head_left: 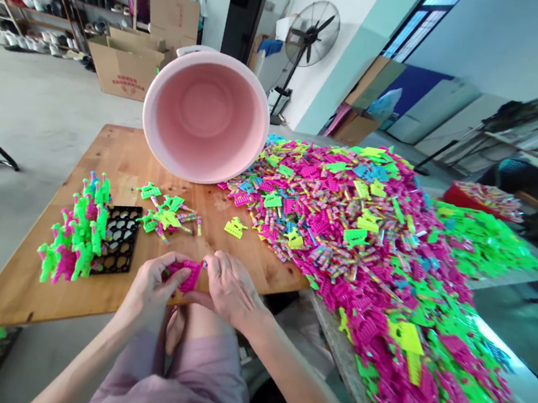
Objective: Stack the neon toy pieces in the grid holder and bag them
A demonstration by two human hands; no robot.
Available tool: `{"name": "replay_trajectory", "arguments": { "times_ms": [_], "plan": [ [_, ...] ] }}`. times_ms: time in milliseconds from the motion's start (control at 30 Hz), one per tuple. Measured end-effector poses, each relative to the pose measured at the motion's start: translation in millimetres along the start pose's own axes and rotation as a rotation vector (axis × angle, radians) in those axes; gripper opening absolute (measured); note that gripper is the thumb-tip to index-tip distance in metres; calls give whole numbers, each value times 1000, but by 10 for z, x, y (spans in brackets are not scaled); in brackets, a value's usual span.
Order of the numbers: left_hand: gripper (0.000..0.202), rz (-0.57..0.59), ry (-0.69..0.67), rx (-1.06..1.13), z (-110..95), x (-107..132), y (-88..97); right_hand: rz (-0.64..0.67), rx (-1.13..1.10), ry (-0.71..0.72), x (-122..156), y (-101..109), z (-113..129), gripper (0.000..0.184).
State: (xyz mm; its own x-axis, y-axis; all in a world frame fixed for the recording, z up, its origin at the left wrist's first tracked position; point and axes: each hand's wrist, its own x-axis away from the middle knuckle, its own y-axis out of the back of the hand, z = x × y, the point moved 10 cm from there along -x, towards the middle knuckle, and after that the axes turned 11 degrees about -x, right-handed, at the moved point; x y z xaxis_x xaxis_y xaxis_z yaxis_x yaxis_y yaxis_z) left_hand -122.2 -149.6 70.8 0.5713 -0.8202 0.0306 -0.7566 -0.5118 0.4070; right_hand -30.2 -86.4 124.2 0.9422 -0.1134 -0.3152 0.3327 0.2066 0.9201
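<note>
Pink toy piece (187,275) pinched btwn L hand (152,288) & R hand (231,291), fingers closed on it.

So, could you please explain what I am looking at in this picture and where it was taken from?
There is no machine here: a person wears a camera on the head, looking down at their own bare hands. The left hand and right hand together pinch a pink plastic piece over the near edge of a wooden table. On it lie a black tray with green and pink pieces standing at its left, a pink bucket tipped on its side, and a big heap of bright plastic parts.
</note>
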Motion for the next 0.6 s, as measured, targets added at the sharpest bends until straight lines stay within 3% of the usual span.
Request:
{"name": "replay_trajectory", "arguments": {
  "times_ms": [200,400,600],
  "plan": [
    [37,-8,122,162,213,-36,-96,71,44,25,-79,-122,-50,62],
    [34,-75,93,100,213,-164,-35,162,51,15,-126,-328,-161,53],
    [34,-84,54,13,214,-303,17,166,-25,-4,-152,-542,-175,44]
  ]
}}
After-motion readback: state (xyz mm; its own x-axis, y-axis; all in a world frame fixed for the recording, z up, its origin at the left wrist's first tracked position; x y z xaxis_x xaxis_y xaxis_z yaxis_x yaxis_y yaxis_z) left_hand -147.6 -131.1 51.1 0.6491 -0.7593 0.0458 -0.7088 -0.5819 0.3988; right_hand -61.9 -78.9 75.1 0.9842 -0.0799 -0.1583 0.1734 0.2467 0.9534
